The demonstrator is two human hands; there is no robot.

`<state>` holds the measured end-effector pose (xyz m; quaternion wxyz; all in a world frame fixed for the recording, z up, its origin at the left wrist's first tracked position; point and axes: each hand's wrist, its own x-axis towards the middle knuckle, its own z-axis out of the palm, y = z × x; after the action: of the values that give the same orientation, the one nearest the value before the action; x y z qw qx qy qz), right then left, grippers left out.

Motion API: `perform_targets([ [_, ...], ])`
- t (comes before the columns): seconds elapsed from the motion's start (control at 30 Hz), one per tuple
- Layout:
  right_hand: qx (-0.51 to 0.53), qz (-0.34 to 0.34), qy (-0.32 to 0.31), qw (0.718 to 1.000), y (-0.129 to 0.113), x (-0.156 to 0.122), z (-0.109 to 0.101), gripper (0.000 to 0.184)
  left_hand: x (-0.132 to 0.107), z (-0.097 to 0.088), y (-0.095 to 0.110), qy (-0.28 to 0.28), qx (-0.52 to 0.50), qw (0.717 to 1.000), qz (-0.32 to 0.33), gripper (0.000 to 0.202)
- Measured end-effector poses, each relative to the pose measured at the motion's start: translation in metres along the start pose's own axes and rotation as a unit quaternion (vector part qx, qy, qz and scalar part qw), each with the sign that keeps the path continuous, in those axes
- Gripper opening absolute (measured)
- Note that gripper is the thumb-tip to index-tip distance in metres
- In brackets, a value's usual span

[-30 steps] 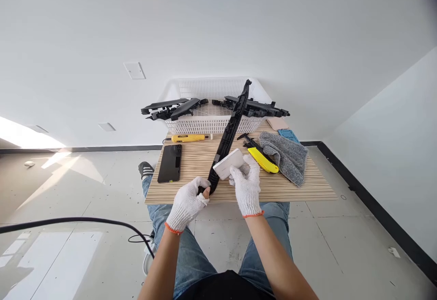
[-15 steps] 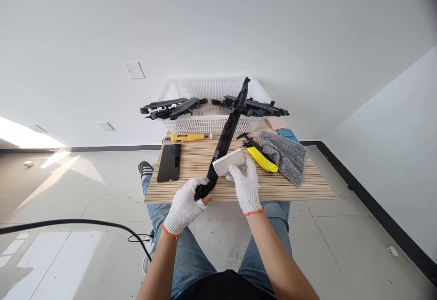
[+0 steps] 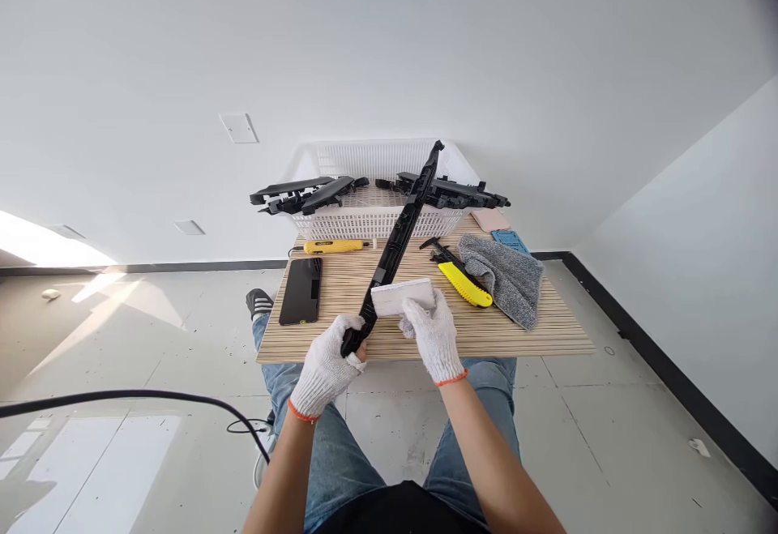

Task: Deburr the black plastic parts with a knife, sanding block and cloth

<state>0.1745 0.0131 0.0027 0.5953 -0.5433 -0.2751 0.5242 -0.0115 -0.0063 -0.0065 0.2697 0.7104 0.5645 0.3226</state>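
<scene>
— What have the hands got hold of?

— Head view, centre of frame: my left hand (image 3: 325,368) has its gloved fingers wrapped tight round the near end of the long black trim strip (image 3: 398,242). The strip slants up and right from the front edge of the wooden table (image 3: 547,331) to above the white basket (image 3: 377,222).

— And the right?

— My right hand (image 3: 433,338) is curled round a white block (image 3: 402,296), which touches the strip just above my left hand.

— Anything nearby?

— A black phone (image 3: 302,289) left of the strip; a yellow knife (image 3: 465,284) and a grey cloth (image 3: 504,275) to the right.
</scene>
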Motion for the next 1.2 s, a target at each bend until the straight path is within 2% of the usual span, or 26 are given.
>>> perform_targets([
  [0.13, 0.034, 0.019, -0.031, 0.999, 0.000, -0.002, 0.001, 0.041, 0.001, 0.000, 0.003, 0.015, -0.001, 1.000, -0.008, 0.027],
  [0.27, 0.057, 0.008, -0.042, 0.997, 0.002, -0.004, 0.000, 0.040, 0.002, 0.000, 0.004, 0.012, 0.003, 1.000, -0.010, 0.030],
  [0.57, 0.067, -0.053, 0.000, 0.996, 0.013, -0.005, -0.004, 0.037, 0.003, 0.003, 0.005, 0.012, 0.045, 0.999, -0.013, 0.026],
  [0.73, 0.069, -0.095, -0.001, 0.993, 0.014, -0.009, -0.005, 0.039, 0.004, 0.002, 0.010, 0.005, 0.043, 0.999, -0.013, 0.022],
  [0.9, 0.041, -0.074, -0.017, 0.996, 0.017, -0.007, -0.006, 0.044, 0.005, 0.001, 0.010, -0.007, 0.037, 0.999, -0.018, 0.028],
  [1.07, 0.008, -0.077, -0.052, 0.996, 0.016, -0.007, -0.007, 0.039, 0.005, 0.002, 0.011, 0.001, 0.045, 0.999, -0.025, 0.030],
  [1.2, 0.027, -0.081, -0.069, 0.994, 0.014, -0.008, -0.005, 0.037, 0.004, 0.002, 0.010, 0.008, 0.040, 0.999, -0.010, 0.028],
])
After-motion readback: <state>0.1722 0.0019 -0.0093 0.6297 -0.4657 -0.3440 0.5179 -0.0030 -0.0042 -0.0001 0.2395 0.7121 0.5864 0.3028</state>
